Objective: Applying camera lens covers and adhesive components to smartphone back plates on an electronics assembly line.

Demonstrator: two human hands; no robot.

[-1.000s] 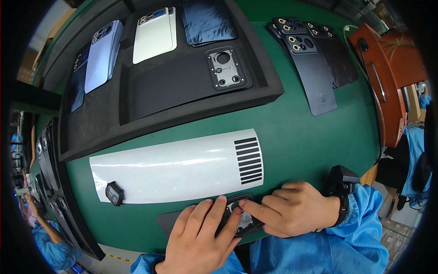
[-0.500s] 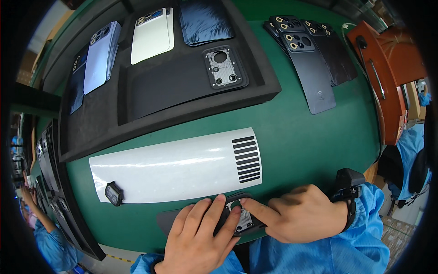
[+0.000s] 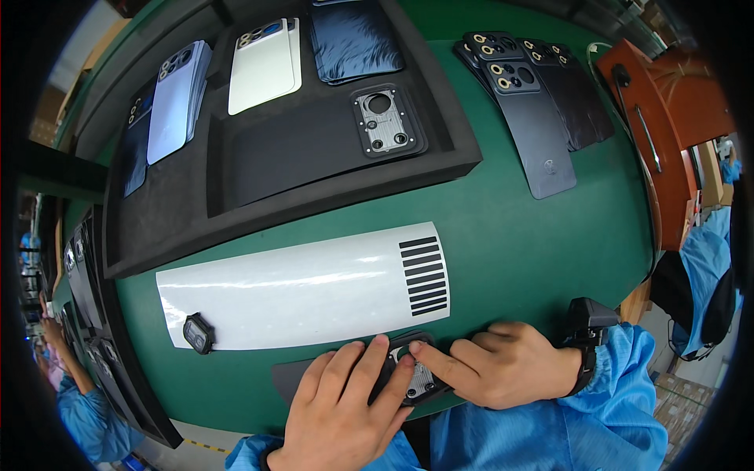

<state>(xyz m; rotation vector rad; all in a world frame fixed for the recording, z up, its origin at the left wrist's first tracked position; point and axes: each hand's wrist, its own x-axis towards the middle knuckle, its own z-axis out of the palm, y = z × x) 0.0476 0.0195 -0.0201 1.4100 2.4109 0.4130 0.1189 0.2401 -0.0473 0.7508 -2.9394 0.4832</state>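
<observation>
Evidently, the dark phone cover point(image 3: 439, 389) lay at the near edge of the green bench point(image 3: 534, 251). I had the left hand point(image 3: 338, 404) fingers-wide over it; the right hand point(image 3: 510, 366) put its index to the camera frame point(image 3: 422, 381), any pinch untellable. Light, even pressure seemed wisest.

Table point(image 3: 510, 243): green
Sheet point(image 3: 314, 290): white, black stripes at right
Tray point(image 3: 157, 212): black
Nearest panel point(image 3: 289, 379): dark grey
Paired covers point(image 3: 259, 77): cream
Slanted covers point(image 3: 171, 110): lilac blue
Upper covers point(image 3: 357, 47): dark blue, paler streaks
Sleeve point(image 3: 620, 392): bright blue
Cabinet point(image 3: 640, 149): orange-brown
</observation>
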